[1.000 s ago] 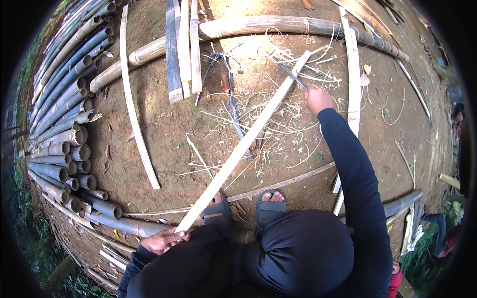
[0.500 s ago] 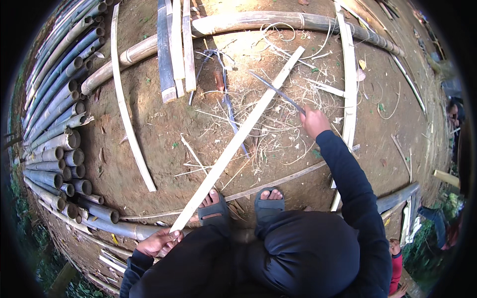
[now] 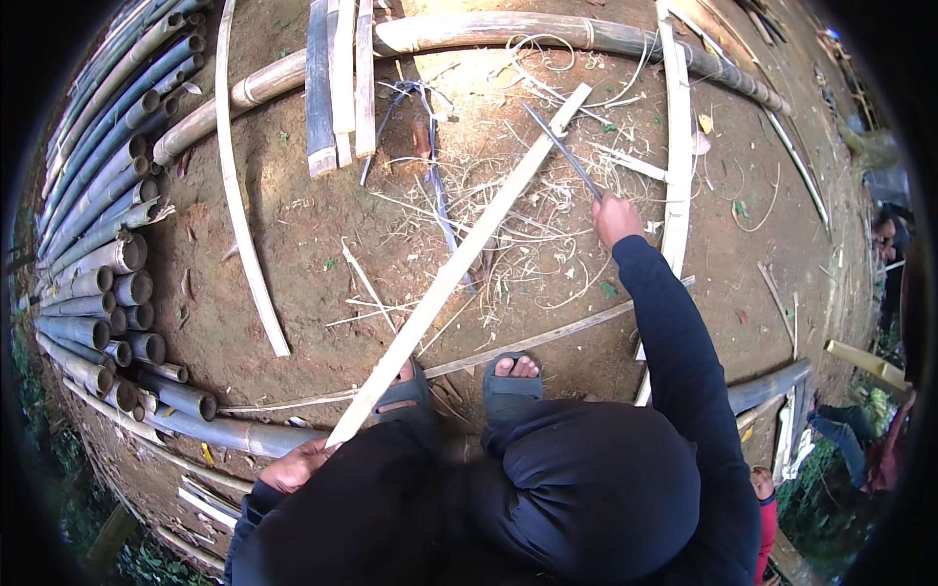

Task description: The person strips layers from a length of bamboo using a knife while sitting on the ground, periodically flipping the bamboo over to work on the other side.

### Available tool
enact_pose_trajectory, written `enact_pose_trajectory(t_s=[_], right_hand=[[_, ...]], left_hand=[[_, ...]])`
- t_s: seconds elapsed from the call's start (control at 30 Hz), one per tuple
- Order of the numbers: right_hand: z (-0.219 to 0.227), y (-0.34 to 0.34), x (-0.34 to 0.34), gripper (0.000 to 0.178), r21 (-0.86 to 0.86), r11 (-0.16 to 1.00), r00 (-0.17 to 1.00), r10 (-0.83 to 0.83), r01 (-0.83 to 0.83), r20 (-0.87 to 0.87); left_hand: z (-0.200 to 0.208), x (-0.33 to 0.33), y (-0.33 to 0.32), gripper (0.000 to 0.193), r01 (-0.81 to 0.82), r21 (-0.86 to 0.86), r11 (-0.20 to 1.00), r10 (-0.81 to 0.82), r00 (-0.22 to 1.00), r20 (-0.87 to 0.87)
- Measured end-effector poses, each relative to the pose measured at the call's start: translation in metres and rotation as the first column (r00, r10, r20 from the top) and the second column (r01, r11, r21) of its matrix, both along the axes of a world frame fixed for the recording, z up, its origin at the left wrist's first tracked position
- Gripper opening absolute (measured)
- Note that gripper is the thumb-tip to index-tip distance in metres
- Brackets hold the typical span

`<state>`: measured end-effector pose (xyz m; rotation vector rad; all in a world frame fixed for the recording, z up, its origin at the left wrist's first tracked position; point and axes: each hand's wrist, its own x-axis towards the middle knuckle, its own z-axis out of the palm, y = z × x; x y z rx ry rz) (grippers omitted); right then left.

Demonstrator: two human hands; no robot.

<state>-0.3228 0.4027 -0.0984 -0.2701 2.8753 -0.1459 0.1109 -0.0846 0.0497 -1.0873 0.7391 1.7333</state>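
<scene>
1. Pale bamboo, split into a long, flat, straight-edged strip (image 3: 459,259), has its near end pinched between the thumb and fingers of the left hand (image 3: 296,467), beside the dark cloth over the person's left leg.
2. Dark and slender, a knife (image 3: 564,151) has its handle wrapped by the closed right hand (image 3: 618,218); its blade crosses the strip aslant near the far end, though whether the edge bites the surface I cannot tell.
3. The strip runs diagonally from the left hand, up and to the right, above the bare earth (image 3: 313,234), passing close to the grey, smooth-looking sandals (image 3: 513,389).
4. Thin, curling shavings (image 3: 547,217) lie tangled under and around the strip's upper half, some looped like string.
5. To the right of these lies another pale strip (image 3: 677,146), broad and flat; to the left, a narrower, slightly bowed strip (image 3: 241,190).
6. Beyond, a thick, round bamboo pole (image 3: 489,32), ringed at its joints, carries several split slats (image 3: 319,93), one dark-skinned.
7. Farthest left, round hollow poles (image 3: 103,254) are stacked with their cut ends showing, greyish and dull.
</scene>
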Motion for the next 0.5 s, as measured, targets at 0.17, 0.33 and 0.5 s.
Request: enact_pose_trajectory(t_s=[0.17, 0.33, 0.5], right_hand=[[0.035, -0.044, 0.042, 0.025, -0.065, 0.810, 0.807, 0.586, -0.583, 0.068], [0.001, -0.004, -0.016, 0.027, 0.014, 1.000, 1.000, 0.004, -0.004, 0.028], [0.001, -0.018, -0.008, 0.030, -0.050, 0.998, 0.999, -0.022, 0.023, 0.028]], left_hand=[[0.001, 0.002, 0.001, 0.030, -0.036, 0.003, 0.999, 0.036, 0.999, -0.038], [0.004, -0.016, 0.016, 0.028, -0.108, 0.007, 0.994, 0.108, 0.992, 0.066], [0.025, -0.033, -0.004, 0.021, 0.198, -0.075, 0.977, -0.198, 0.980, 0.017]])
